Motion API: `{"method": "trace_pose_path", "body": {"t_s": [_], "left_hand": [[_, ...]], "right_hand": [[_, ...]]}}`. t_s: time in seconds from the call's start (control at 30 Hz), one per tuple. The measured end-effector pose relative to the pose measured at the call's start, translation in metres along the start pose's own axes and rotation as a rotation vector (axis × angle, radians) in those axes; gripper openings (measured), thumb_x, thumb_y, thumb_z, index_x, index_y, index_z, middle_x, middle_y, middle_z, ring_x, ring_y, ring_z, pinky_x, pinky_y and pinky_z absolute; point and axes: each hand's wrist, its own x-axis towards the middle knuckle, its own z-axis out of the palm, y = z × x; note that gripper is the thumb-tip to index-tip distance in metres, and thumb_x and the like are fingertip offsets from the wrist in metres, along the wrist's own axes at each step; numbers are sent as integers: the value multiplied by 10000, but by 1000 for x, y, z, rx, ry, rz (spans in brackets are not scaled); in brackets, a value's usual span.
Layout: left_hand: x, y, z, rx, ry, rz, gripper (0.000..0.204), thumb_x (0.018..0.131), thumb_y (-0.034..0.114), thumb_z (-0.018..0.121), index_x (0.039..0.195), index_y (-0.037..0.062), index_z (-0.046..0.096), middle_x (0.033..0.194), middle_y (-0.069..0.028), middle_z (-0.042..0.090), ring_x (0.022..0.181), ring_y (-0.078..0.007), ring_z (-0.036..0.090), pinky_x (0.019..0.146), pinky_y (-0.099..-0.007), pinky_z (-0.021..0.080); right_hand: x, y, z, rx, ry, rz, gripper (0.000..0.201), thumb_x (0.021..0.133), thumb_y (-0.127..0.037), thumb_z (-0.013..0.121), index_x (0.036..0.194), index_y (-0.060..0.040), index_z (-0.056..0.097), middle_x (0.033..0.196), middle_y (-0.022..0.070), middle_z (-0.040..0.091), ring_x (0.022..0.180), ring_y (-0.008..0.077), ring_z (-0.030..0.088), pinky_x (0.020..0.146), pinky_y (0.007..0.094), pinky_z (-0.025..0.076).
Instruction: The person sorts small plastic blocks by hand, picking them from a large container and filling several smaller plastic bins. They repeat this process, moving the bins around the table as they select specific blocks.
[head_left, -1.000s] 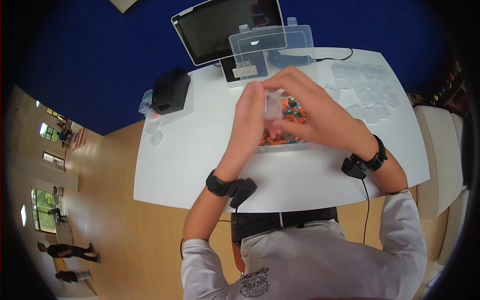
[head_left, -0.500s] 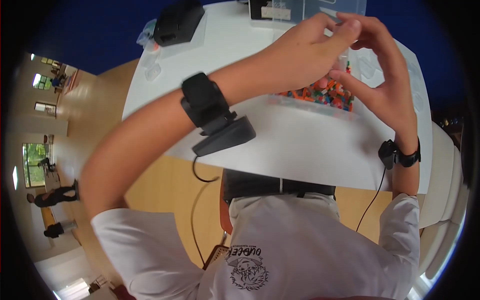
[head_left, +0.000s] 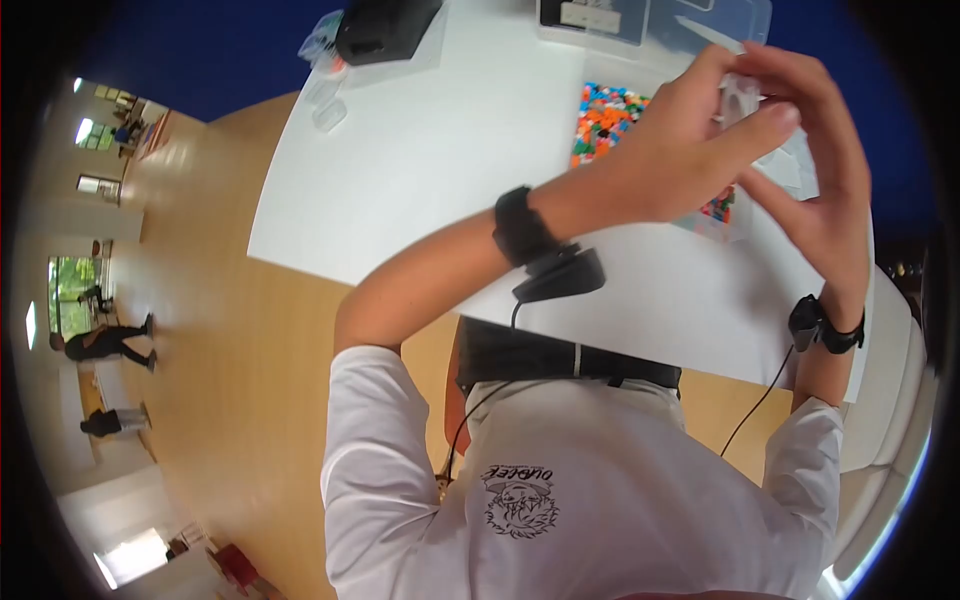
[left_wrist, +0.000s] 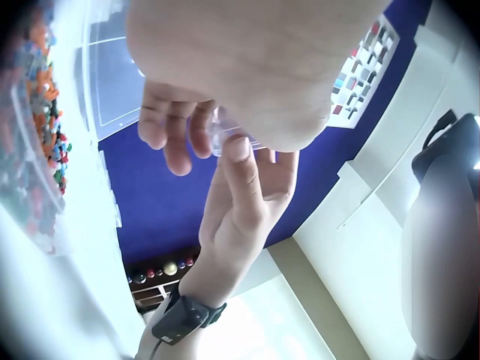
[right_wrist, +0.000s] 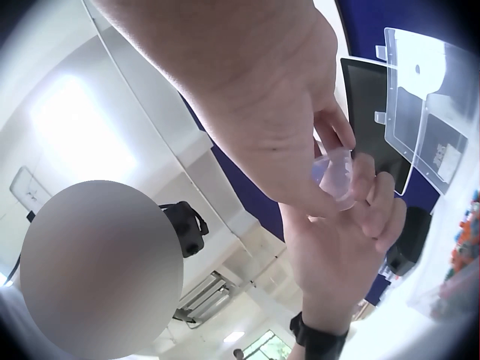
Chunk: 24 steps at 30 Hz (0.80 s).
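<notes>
Over the right side of the table, my left hand (head_left: 680, 150) and right hand (head_left: 830, 180) hold a small clear plastic container (right_wrist: 339, 178) between them. The right hand's thumb and fingers grip it from one side, and in the right wrist view the left hand's curled fingers lie around its other side. In the head view the left hand covers much of the container. Below the hands stands a large clear bin of small coloured bricks (head_left: 607, 120), many of them orange, partly hidden by my left hand and forearm.
A black boxy device (head_left: 385, 30) stands at the table's far left, with small clear containers (head_left: 328, 113) beside it. The large bin's clear lid (right_wrist: 427, 105) stands upright before a monitor (right_wrist: 367, 112). More clear containers (head_left: 795, 165) lie at the right, partly behind my right hand.
Both hands have moved to the right with the small container, away from above the bin's middle. The left forearm has swung across the table, and the head view has shifted.
</notes>
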Motion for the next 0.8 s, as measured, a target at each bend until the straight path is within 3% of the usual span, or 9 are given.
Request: {"method": "trace_pose_path", "body": {"t_s": [0.17, 0.23, 0.3, 0.43, 0.53, 0.6, 0.7, 0.73, 0.8], "left_hand": [[-28, -18, -35, -74, -39, -168, 626, 1209, 555, 583, 1566, 50, 487, 1165, -40, 651, 832, -113, 708, 678, -275, 596], [-39, -30, -40, 125, 53, -182, 921, 1171, 812, 383, 1685, 48, 428, 1388, -120, 665, 933, -182, 717, 696, -303, 576], [-53, -36, -39, 5, 98, -267, 1024, 1145, 878, 295, 1742, 51, 386, 1547, -131, 630, 1046, -193, 711, 784, -332, 599], [-63, -21, -45, 85, -18, -296, 1061, 1129, 905, 240, 1761, 62, 374, 1671, -117, 575, 1204, -208, 696, 957, -367, 600], [-72, -13, -40, 225, 33, -276, 1086, 1119, 920, 204, 1769, 67, 366, 1711, -129, 550, 1338, -213, 661, 1078, -389, 562], [-71, -9, -37, 147, 141, -404, 1057, 1137, 899, 201, 1757, 63, 385, 1676, -123, 575, 1465, -212, 594, 1161, -403, 515], [-63, -3, -38, 244, 81, -311, 984, 1171, 847, 224, 1721, 54, 416, 1552, -119, 641, 1263, -193, 688, 984, -360, 576], [-62, -5, -40, 243, 78, -311, 984, 1171, 847, 224, 1721, 54, 416, 1552, -119, 641, 1263, -193, 688, 984, -360, 576], [-64, -9, -44, 116, 151, -319, 916, 1195, 804, 230, 1654, 52, 482, 1293, -96, 705, 954, -174, 712, 725, -319, 553]], "right_hand": [[8, -1, 23, 106, -76, -103, 790, 779, -59, 1001, 1505, -78, 691, 1490, 158, 666, 1371, 404, 642, 1151, 484, 538], [7, 3, 35, 156, -135, -30, 773, 803, -39, 985, 1515, -95, 691, 1519, 132, 641, 1368, 381, 635, 1146, 477, 558], [5, 7, 45, 111, -140, -12, 772, 808, -33, 981, 1520, -100, 690, 1525, 122, 634, 1362, 374, 636, 1143, 472, 566], [-1, 6, 54, 114, -144, -43, 731, 817, -11, 962, 1498, -91, 709, 1519, 106, 640, 1368, 353, 642, 1132, 459, 597], [-1, 7, 61, 248, -107, 0, 692, 830, 0, 945, 1482, -82, 725, 1505, 112, 648, 1373, 343, 646, 1130, 446, 618], [-2, 9, 64, 309, -76, 42, 673, 836, 5, 937, 1472, -77, 734, 1494, 117, 656, 1372, 339, 649, 1125, 437, 630], [-1, 11, 66, 269, -57, -19, 668, 850, 22, 921, 1484, -73, 734, 1448, 123, 667, 1364, 323, 656, 1110, 422, 651], [0, 11, 67, 241, -3, -63, 632, 874, -6, 902, 1476, -97, 732, 1382, 98, 649, 1289, 298, 670, 1017, 411, 646], [-4, 12, 63, 214, 51, -103, 596, 899, -34, 883, 1469, -121, 731, 1315, 72, 631, 1215, 273, 683, 923, 400, 641]]}}
